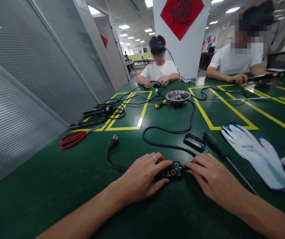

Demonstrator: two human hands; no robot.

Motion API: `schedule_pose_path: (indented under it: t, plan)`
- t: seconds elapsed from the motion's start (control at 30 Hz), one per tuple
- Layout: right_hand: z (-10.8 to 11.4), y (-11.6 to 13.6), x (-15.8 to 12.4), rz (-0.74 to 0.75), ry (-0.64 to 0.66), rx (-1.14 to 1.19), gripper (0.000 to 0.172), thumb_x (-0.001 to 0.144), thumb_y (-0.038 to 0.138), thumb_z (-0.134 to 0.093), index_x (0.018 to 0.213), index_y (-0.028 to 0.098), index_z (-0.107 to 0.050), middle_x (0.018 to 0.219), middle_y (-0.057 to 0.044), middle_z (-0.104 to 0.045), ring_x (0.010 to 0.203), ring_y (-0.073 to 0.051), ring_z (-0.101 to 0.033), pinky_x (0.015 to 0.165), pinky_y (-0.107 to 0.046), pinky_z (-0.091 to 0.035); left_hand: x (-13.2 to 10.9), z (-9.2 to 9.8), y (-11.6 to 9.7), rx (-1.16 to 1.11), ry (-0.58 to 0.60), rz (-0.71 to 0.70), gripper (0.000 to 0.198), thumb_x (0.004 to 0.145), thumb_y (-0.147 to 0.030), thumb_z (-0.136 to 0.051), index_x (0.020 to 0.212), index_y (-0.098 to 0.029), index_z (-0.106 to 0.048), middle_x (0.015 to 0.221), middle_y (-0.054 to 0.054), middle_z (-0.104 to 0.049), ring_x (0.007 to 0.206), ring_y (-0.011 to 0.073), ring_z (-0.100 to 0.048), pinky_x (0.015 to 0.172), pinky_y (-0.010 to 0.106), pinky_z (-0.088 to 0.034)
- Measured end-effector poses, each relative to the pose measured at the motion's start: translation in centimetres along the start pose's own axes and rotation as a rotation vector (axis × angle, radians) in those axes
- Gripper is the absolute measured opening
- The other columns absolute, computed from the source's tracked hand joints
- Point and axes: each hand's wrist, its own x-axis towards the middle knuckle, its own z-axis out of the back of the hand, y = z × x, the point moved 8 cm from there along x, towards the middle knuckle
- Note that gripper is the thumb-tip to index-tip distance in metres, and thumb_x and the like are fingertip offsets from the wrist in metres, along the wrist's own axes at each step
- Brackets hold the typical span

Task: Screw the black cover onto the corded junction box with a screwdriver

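An opened power adapter (pixel 174 170) lies on the green table between my hands, its circuit board and an orange coil showing. My left hand (pixel 147 172), a ring on one finger, grips the adapter's left end between thumb and fingers. At the other end, my right hand (pixel 208 174) pinches the black cable (pixel 166 146) where it enters the case. A second cord runs out on the left to a plug (pixel 113 141). Just beyond my right hand rests the black case cover (pixel 195 141), hollow side up.
A long screwdriver (pixel 217 146) and white gloves (pixel 254 149) lie to the right. Red-handled scissors (pixel 74 138) and black parts (pixel 96 113) are on the left. Farther back are a metal bowl (pixel 178 96), a yellow-black tool (pixel 160 104) and two people at work.
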Motion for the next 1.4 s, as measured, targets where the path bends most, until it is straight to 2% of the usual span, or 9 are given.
schedule_pose_path:
  t: [0.37, 0.5, 0.6, 0.7, 0.8, 0.93, 1.1, 1.27, 1.4]
  plan:
    - [-0.4, 0.0, 0.0, 0.011, 0.022, -0.034, 0.029, 0.09, 0.016, -0.044, 0.112, 0.021, -0.061, 0.096, -0.005, -0.058, 0.089, -0.017, -0.05, 0.082, -0.039, -0.045, 0.0, 0.1, 0.1, -0.009, -0.003, -0.012, 0.045, 0.087, -0.034, -0.056, 0.13, -0.024, -0.046, 0.114, 0.008, -0.052, 0.097, 0.0237, -0.053, 0.086, 0.041, -0.046]
    - [-0.4, 0.3, 0.1, 0.078, 0.035, -0.112, 0.035, 0.086, 0.008, -0.047, 0.115, 0.021, -0.061, 0.096, -0.005, -0.059, 0.089, -0.017, -0.052, 0.082, -0.04, -0.046, 0.0, 0.2, 0.1, -0.016, -0.013, -0.016, 0.045, 0.086, -0.033, -0.056, 0.129, -0.024, -0.047, 0.114, 0.008, -0.052, 0.098, 0.0239, -0.053, 0.087, 0.041, -0.046]
    - [0.3, 0.5, 0.4, 0.12, 0.024, -0.127, 0.03, 0.088, 0.015, -0.048, 0.112, 0.023, -0.063, 0.097, -0.005, -0.06, 0.091, -0.018, -0.054, 0.084, -0.041, -0.046, 0.0, 0.3, 0.0, -0.016, -0.028, -0.023, 0.045, 0.086, -0.032, -0.057, 0.129, -0.024, -0.048, 0.114, 0.008, -0.053, 0.098, 0.0239, -0.054, 0.087, 0.041, -0.046]
    - [1.8, -0.6, 0.8, 0.07, -0.079, -0.12, 0.026, 0.089, 0.026, -0.05, 0.11, 0.023, -0.064, 0.108, -0.006, -0.061, 0.102, -0.019, -0.054, 0.092, -0.042, -0.044, 0.0, 0.4, 0.0, -0.009, -0.033, -0.02, 0.044, 0.085, -0.03, -0.057, 0.127, -0.023, -0.048, 0.114, 0.008, -0.053, 0.097, 0.0236, -0.054, 0.086, 0.04, -0.046]
    - [2.7, -2.8, 1.1, -0.044, -0.171, -0.202, 0.034, 0.09, 0.029, -0.048, 0.119, 0.018, -0.06, 0.12, -0.009, -0.057, 0.114, -0.021, -0.049, 0.1, -0.044, -0.041, 0.1, 0.5, 0.1, 0.005, -0.028, -0.004, 0.043, 0.083, -0.03, -0.058, 0.124, -0.022, -0.05, 0.112, 0.008, -0.053, 0.095, 0.023, -0.054, 0.085, 0.039, -0.046]
    - [1.6, -5.0, 1.4, -0.094, -0.098, -0.324, 0.04, 0.09, 0.032, -0.046, 0.123, 0.014, -0.059, 0.13, -0.014, -0.052, 0.126, -0.028, -0.041, 0.105, -0.05, -0.037, 0.1, 0.6, 0.2, 0.018, -0.029, 0.018, 0.04, 0.081, -0.029, -0.058, 0.12, -0.021, -0.053, 0.109, 0.008, -0.053, 0.094, 0.0226, -0.054, 0.085, 0.038, -0.046]
    - [1.4, -5.5, 1.2, -0.102, -0.106, -0.313, 0.034, 0.09, 0.031, -0.045, 0.112, 0.015, -0.066, 0.123, -0.012, -0.057, 0.123, -0.027, -0.044, 0.106, -0.05, -0.036, 0.1, 0.6, 0.3, 0.012, -0.026, 0.029, 0.038, 0.08, -0.028, -0.058, 0.117, -0.021, -0.053, 0.109, 0.007, -0.053, 0.094, 0.0225, -0.053, 0.085, 0.038, -0.047]
    - [1.8, -6.0, 1.1, -0.145, -0.171, -0.256, 0.041, 0.087, 0.029, -0.05, 0.124, 0.011, -0.056, 0.117, -0.014, -0.059, 0.115, -0.027, -0.05, 0.102, -0.052, -0.039, 0.1, 0.6, 0.4, 0.002, -0.027, 0.035, 0.037, 0.08, -0.029, -0.059, 0.116, -0.021, -0.053, 0.108, 0.007, -0.053, 0.094, 0.0227, -0.053, 0.085, 0.039, -0.047]
    - [2.1, -6.6, 1.0, -0.195, -0.237, -0.188, 0.046, 0.085, 0.031, -0.052, 0.127, 0.013, -0.05, 0.113, -0.014, -0.06, 0.105, -0.026, -0.056, 0.093, -0.05, -0.046, 0.0, 0.8, 0.3, -0.008, -0.022, 0.026, 0.038, 0.081, -0.031, -0.059, 0.118, -0.022, -0.053, 0.11, 0.007, -0.053, 0.094, 0.023, -0.053, 0.085, 0.04, -0.046]
